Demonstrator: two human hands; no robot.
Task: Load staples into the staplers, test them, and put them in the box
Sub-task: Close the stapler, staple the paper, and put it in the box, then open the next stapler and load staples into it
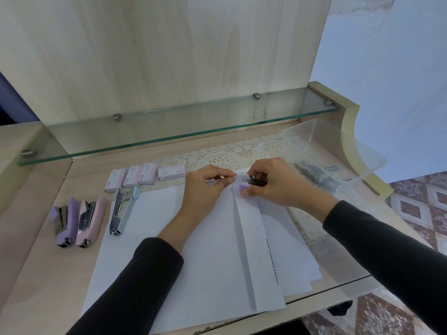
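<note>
My right hand [275, 182] grips a small purple stapler [251, 184] at the top corner of the white paper sheets [212, 250]. My left hand [205, 187] pinches the paper's top edge right beside the stapler's mouth. Three more staplers lie at the left of the desk: a purple one [64, 221], a pink one [90, 221] and a light blue one [122, 209] swung open with its metal rail showing. Several pink staple boxes [145, 176] stand in a row behind them. A clear plastic box [338, 153] at the right holds dark items.
A glass shelf [169, 126] runs across the back above the desk. A lace mat [229, 155] lies under the paper and the clear box. The wooden desk's front edge [326, 293] and right edge drop off to a patterned floor.
</note>
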